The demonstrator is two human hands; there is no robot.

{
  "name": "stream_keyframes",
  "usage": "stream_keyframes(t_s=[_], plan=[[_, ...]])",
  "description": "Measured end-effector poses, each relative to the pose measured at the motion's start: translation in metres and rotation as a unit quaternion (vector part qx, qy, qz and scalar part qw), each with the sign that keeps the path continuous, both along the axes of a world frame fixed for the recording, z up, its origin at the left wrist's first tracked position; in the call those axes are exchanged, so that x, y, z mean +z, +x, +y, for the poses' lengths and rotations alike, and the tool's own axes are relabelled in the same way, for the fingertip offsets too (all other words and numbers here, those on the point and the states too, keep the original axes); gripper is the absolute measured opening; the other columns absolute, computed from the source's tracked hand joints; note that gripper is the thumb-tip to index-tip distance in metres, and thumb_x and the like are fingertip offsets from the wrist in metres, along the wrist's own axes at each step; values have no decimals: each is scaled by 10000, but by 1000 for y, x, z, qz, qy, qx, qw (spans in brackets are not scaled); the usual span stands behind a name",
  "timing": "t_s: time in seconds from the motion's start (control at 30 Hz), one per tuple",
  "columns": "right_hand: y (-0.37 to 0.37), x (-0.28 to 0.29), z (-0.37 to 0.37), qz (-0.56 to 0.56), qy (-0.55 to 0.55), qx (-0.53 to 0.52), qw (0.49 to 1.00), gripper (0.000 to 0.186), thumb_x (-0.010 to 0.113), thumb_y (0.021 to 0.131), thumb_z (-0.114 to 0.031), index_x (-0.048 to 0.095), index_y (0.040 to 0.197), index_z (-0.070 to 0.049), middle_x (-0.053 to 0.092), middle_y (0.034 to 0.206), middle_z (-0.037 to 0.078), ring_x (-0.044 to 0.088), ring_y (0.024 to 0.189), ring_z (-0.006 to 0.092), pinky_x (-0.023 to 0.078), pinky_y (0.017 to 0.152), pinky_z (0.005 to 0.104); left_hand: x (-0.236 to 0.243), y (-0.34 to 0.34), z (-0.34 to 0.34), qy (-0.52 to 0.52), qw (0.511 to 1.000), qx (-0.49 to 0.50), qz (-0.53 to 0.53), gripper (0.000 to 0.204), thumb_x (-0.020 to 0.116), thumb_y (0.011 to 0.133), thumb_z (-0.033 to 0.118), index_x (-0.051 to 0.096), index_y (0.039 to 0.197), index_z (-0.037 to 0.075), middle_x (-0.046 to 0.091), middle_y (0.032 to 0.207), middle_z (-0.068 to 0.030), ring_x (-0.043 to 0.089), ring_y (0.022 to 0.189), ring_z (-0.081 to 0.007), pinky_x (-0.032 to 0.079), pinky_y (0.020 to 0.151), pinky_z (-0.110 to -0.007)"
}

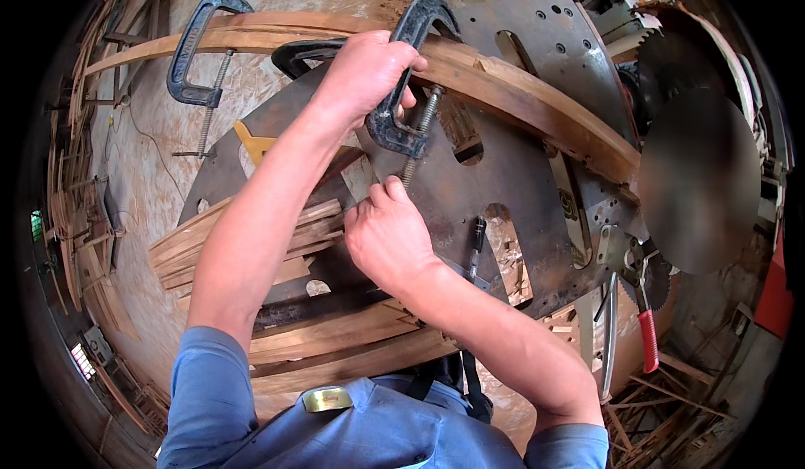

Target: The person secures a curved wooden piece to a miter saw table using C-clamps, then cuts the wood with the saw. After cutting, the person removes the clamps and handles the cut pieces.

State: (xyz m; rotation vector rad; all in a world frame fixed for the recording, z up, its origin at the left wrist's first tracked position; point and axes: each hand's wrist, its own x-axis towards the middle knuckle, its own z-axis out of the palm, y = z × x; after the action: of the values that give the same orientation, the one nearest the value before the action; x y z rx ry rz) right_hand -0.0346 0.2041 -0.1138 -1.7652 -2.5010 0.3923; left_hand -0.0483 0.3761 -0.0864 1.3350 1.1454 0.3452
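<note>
Closed around the frame of a dark C-clamp (389,115) with the left hand (366,68), knuckles up. Closed likewise with the right hand (390,230), lower down, at the end of the threaded screw (426,117) (hidden under the knuckles, so cannot tell the exact finger placement). Set with the clamp's upper arm across a curved wooden beam (511,104), and with the screw tip at the beam's near side; cannot tell whether pressed tight. Sweeping in a long arc, with the beam, from the far left to the right, partly above a slotted steel plate (436,196). Hung around the same beam, farther left: a blue-grey C-clamp (186,54), with its screw pointing downward. Lying left of the right hand, beneath the left forearm: a bundle of wooden strips (314,228). Near these, beside the left forearm: a yellow piece (254,142). Placed to the right of the right hand: a black-handled tool (479,236). Farther right, at the plate's edge: red-handled pliers (647,339). Nearest the body: curved boards (335,335).
</note>
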Motion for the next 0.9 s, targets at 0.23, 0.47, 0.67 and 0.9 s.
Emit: stream_keyframes(t_s=[0.23,0.47,0.67,0.9], plan=[[-12,-9,-9,54,-2,-94,994,209,534,844,-164,681,867,-17,662,822,132,593,929,294,306,1101,477,-11,-4,6,-7,1000,-12,-17,272,547,905,170,582,1087,-29,684,939,-97,604,536,-103,496,428,-231],[-9,-16,-14,202,15,-171,964,165,534,829,-141,639,798,-19,637,795,157,586,924,293,269,1141,456,-15,-5,7,-8,1000,-18,-6,296,523,925,160,576,1155,-18,675,882,-78,609,536,-105,495,423,-231],[4,-27,-12,279,23,-119,952,149,558,806,-145,637,775,-24,646,738,140,595,921,283,283,1130,439,-16,-7,12,-23,999,-19,-19,292,537,911,151,577,1141,-25,674,864,-72,606,524,-106,491,415,-233],[25,3,17,8,-75,41,996,184,588,818,-191,739,845,-89,715,849,83,607,978,238,334,1027,417,-10,-5,7,4,1000,-24,-2,205,563,872,167,624,915,-24,655,711,-74,595,500,-107,488,434,-247]])
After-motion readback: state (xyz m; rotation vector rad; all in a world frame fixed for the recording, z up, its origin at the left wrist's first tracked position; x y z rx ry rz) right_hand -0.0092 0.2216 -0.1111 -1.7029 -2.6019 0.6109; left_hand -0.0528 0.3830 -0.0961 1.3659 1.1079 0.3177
